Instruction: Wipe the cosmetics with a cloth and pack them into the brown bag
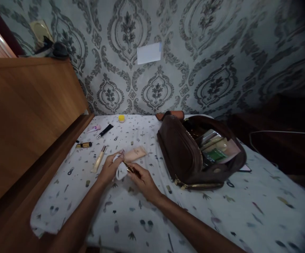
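My left hand (108, 169) is closed around a crumpled white cloth or tissue (120, 173). In my right hand (145, 182) is a slim gold-and-dark cosmetic tube (130, 168), its far end against the white cloth. Just beyond both hands lies a peach squeeze tube (135, 153). To the left of my left hand rests a pale tube with a gold cap (98, 160). Farther off are a black-and-gold tube (84, 144), a black squeeze tube (105, 131), a pink tube (94, 128) and a small jar with a yellow lid (121, 118).
An unzipped dark brown bag (180, 147), filled with packets and other items, stands on the right of the patterned white sheet (147, 225). Behind it sits an orange-brown case (177, 114). A wooden panel (31, 116) borders the left, and a papered wall (157, 80) rises behind.
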{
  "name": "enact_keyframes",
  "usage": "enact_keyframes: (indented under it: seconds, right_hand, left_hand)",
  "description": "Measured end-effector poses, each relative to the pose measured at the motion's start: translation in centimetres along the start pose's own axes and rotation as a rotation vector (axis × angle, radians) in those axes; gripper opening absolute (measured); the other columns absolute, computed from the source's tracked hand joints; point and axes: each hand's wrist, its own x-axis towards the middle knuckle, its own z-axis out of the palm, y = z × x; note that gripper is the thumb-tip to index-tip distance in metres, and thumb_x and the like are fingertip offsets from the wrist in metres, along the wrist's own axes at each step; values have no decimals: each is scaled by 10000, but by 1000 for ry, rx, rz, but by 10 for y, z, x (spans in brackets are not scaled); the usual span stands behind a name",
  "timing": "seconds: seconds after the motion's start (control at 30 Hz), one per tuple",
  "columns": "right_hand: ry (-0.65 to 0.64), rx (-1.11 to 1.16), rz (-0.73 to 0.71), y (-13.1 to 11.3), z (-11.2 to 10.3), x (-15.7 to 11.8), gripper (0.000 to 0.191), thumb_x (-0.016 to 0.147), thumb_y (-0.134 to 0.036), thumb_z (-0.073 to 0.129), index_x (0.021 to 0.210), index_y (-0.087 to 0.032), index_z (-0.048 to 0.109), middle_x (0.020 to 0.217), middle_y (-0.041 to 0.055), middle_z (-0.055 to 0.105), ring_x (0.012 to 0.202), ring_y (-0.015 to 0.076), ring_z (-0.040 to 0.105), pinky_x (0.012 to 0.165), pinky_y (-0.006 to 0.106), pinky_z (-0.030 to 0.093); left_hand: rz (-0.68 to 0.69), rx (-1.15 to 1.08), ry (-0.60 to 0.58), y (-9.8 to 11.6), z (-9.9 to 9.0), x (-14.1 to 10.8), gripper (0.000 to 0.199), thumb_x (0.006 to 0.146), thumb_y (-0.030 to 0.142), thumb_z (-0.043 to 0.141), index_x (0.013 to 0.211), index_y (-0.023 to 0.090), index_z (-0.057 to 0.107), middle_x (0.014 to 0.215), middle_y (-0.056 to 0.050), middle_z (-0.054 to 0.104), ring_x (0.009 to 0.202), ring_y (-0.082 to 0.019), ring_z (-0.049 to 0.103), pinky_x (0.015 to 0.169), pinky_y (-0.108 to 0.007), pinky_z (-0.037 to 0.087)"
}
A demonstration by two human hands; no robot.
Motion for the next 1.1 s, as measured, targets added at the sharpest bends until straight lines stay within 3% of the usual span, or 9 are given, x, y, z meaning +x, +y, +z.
enact_keyframes:
  seconds: [0.17,0.3,0.4,0.47,0.6,0.7,0.87,0.93,1.1]
  right_hand:
    - [30,-46,-31,4,0,0,299,855,-285,640,1138,-194,664,1022,41,682,905,180,631,821,292,502]
    - [104,-281,-88,11,-8,1,320,845,-191,609,1161,-202,662,1076,67,675,997,204,631,889,323,487]
    - [105,-559,-109,10,-16,0,319,879,-167,576,1181,-212,664,1025,69,664,948,211,619,847,332,482]
    - [87,-720,-111,8,-19,0,285,892,-169,580,1154,-221,679,984,70,654,932,226,601,835,349,472]
    - [64,-869,-117,12,-20,1,233,894,-158,590,1086,-233,699,976,81,664,939,254,580,844,386,456]
    - [84,-818,-115,20,-21,2,274,887,-150,580,1131,-230,678,1046,83,681,987,257,591,877,399,463]
    - [113,-733,-107,30,-24,3,339,852,-139,573,1174,-208,651,1141,89,691,1072,271,602,938,432,466]
    - [127,-716,-111,33,-24,4,345,850,-158,575,1184,-203,647,1152,93,693,1083,277,605,941,441,470]
    - [185,-686,-139,35,-23,5,312,861,-190,556,1154,-222,658,1121,81,704,1041,265,627,913,431,494]
  left_hand:
    - [-51,15,-27,3,-2,2,356,827,536,542,748,189,537,660,25,524,634,-144,517,608,-241,424]
    - [20,123,-33,5,-2,-1,272,853,466,539,795,201,557,687,26,543,655,-159,527,641,-260,423]
    - [197,457,-29,3,-2,-9,141,869,300,518,957,218,591,932,-45,666,889,-230,612,814,-338,469]
    - [272,746,-73,2,-2,-15,264,837,178,519,1085,236,586,1118,-82,663,1050,-264,606,883,-382,478]
    - [288,1054,-206,2,0,-26,332,855,165,567,1176,250,554,1148,-85,638,1109,-281,583,862,-399,513]
    - [325,1067,-263,1,-3,-31,344,891,254,606,1226,248,529,1178,-98,628,1109,-301,579,883,-440,510]
    - [352,922,-319,9,-20,-34,653,869,478,666,1430,270,403,1332,-127,576,1239,-332,522,1001,-500,446]
    - [352,853,-354,21,-29,-28,583,896,519,616,1400,272,460,1316,-113,594,1225,-305,536,1001,-453,448]
    - [276,723,-284,40,-49,35,302,967,424,506,1101,213,676,1094,-75,695,1008,-222,638,853,-311,484]
